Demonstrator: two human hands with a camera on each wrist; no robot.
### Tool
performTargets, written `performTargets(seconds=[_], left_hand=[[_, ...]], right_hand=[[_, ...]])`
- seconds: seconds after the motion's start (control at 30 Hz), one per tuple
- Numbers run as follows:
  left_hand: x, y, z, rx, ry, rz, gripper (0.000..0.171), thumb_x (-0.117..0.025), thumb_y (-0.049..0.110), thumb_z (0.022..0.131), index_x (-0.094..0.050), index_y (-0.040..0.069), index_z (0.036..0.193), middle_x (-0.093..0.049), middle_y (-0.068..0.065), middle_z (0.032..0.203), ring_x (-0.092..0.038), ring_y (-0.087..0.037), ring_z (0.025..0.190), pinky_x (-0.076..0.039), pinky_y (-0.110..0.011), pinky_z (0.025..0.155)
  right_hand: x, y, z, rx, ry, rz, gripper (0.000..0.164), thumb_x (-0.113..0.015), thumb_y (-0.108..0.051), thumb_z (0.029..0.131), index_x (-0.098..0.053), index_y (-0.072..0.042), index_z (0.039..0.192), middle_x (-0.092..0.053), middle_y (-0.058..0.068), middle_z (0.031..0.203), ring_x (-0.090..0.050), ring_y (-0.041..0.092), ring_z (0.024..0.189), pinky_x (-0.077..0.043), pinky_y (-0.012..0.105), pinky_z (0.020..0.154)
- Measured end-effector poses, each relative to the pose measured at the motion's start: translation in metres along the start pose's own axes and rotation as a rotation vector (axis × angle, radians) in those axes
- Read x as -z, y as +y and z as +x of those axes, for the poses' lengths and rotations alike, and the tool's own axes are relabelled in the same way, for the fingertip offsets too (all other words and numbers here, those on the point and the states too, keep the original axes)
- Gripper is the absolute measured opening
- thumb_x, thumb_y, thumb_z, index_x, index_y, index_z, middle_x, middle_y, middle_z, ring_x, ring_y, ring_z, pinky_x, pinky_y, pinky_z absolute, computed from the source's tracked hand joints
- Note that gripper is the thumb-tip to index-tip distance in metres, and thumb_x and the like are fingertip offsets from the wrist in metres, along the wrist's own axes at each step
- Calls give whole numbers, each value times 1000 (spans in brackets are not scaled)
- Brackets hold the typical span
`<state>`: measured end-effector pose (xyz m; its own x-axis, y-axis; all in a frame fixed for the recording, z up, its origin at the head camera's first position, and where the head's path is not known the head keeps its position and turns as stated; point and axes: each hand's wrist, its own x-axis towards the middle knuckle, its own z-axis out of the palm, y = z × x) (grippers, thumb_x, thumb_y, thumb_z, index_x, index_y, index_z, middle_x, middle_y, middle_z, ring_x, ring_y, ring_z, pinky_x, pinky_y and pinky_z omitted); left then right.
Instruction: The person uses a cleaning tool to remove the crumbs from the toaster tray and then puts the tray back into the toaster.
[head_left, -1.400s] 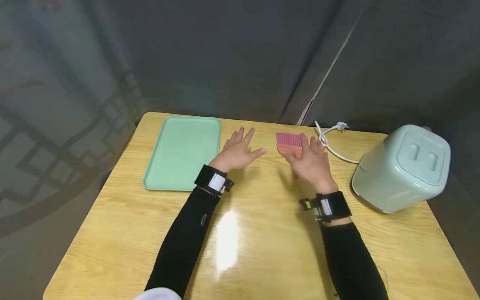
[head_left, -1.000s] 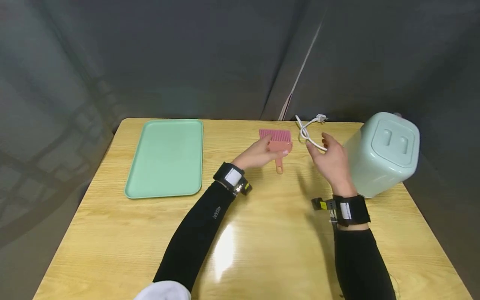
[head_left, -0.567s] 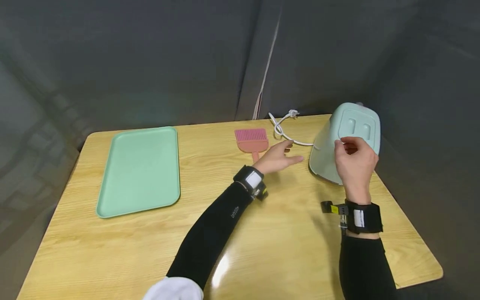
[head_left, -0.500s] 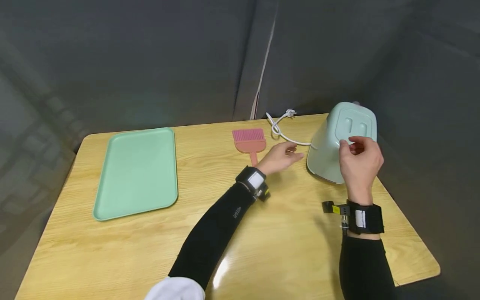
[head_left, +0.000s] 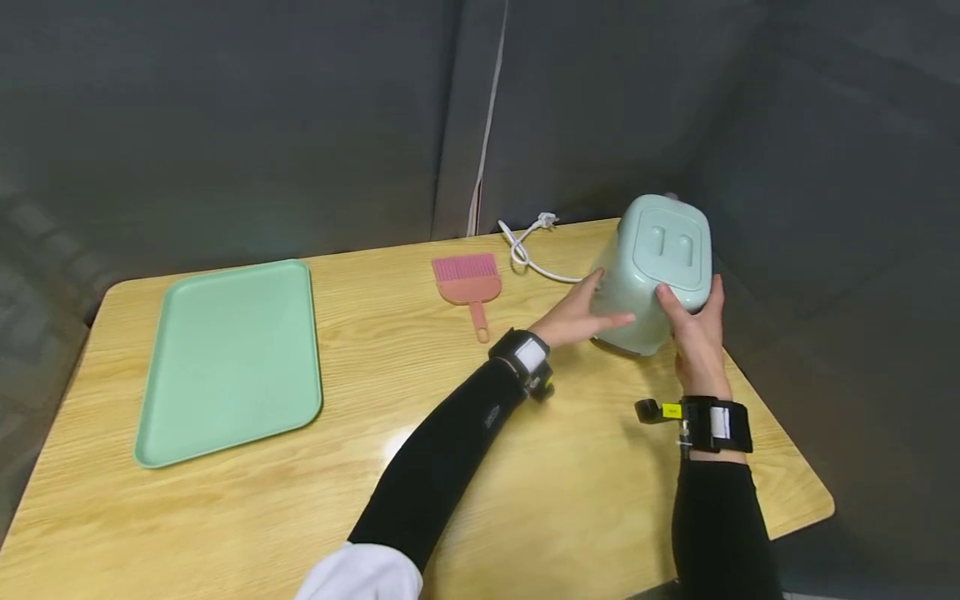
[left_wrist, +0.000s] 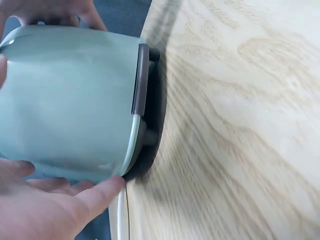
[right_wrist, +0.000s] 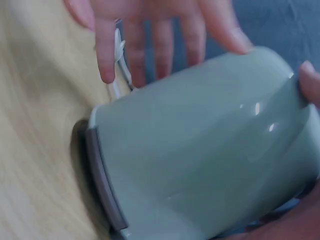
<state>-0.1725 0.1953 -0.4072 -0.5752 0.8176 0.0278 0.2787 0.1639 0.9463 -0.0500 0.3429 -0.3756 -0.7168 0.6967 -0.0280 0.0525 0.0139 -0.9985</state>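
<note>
A mint-green lidded appliance with rounded corners and a white cord stands at the table's back right. My left hand is at its left side, fingers extended and thumb spread across the near side. In the left wrist view, one fingertip of that hand is right at the base by the cord. My right hand grips the near right corner, thumb on the front below the lid and fingers round the right side. Those right fingers are partly hidden behind the appliance in the right wrist view.
A small pink brush lies left of the appliance, beside the looped white cord and plug. A green rectangular tray lies at the table's left. Grey curtain hangs behind the table; the table's right edge runs close past the right arm.
Both hands have moved right, the left passing over the brush to the appliance's side. The right hand's curled fingers have opened and taken hold of the appliance's corner. The head view has turned right.
</note>
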Motion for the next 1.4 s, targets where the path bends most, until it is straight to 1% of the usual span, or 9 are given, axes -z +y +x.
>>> performTargets(seconds=[0.13, 0.2, 0.3, 0.43, 0.8, 1.03, 1.17, 1.3, 1.4], left_hand=[[-4, -1, 2, 0, -12, -54, 99, -71, 46, 92, -9, 20, 164, -25, 0, 166, -31, -11, 146, -31, -32, 118], [-4, -1, 2, 14, -6, -62, 99, -67, 48, 95, -3, 21, 165, -18, 0, 169, -26, -12, 149, -27, -34, 120], [0, -3, 0, 28, 6, -68, 94, -60, 49, 99, 2, 22, 164, -10, 0, 170, -20, -15, 152, -23, -36, 122], [11, -5, -2, 32, 9, -60, 90, -56, 49, 101, 1, 21, 165, -12, -2, 170, -21, -18, 152, -22, -38, 123], [34, -10, -9, 118, 8, -38, 84, -48, 57, 102, -2, 24, 165, -12, -1, 170, -19, -20, 153, -19, -42, 124], [38, -8, -12, 114, -23, -46, 84, -45, 56, 103, 2, 24, 165, -8, -3, 171, -17, -22, 154, -18, -44, 124], [39, -7, -10, 96, -43, -32, 93, -57, 56, 98, -1, 24, 165, -14, -3, 170, -23, -21, 152, -23, -44, 123], [38, -2, -3, 47, 11, 46, 110, -73, 54, 88, -2, 19, 164, -20, -8, 168, -28, -22, 150, -30, -43, 120], [37, 6, 2, -6, 51, 97, 117, -79, 53, 84, 0, 21, 164, -18, -7, 168, -25, -20, 150, -29, -41, 120]], right_hand=[[-2, 5, 0, -24, -89, 75, 99, -69, -33, 96, 5, -33, 162, -12, 3, 165, -19, 23, 148, -10, 58, 122], [-5, 6, -2, -3, -105, 71, 96, -69, -34, 96, 2, -33, 161, -16, 4, 163, -21, 24, 147, -11, 61, 121], [-14, 7, -4, 44, -92, 26, 98, -71, -36, 95, 1, -30, 161, -19, 5, 162, -22, 23, 147, -13, 55, 123], [-28, 7, -7, 73, -46, -23, 104, -71, -40, 94, 6, -25, 162, -20, 6, 164, -20, 19, 148, -9, 44, 125], [-66, 4, -18, 91, 31, -82, 109, -68, -43, 96, 17, -18, 160, -22, 9, 165, -21, 18, 150, -10, 39, 124], [-71, 5, -19, 130, 50, -82, 108, -68, -39, 97, 17, -17, 160, -20, 11, 165, -22, 19, 150, -11, 37, 124], [-66, 5, -22, 108, 63, -134, 108, -67, -43, 96, 16, -18, 160, -13, 12, 167, -18, 18, 150, -10, 35, 124], [-58, 2, -28, 79, 26, -179, 108, -65, -48, 96, 16, -18, 161, -4, 11, 169, -11, 18, 152, -9, 37, 124], [-48, 1, -37, -1, 1, -183, 105, -62, -54, 96, 12, -19, 162, -6, 12, 168, -16, 23, 152, -17, 44, 124]])
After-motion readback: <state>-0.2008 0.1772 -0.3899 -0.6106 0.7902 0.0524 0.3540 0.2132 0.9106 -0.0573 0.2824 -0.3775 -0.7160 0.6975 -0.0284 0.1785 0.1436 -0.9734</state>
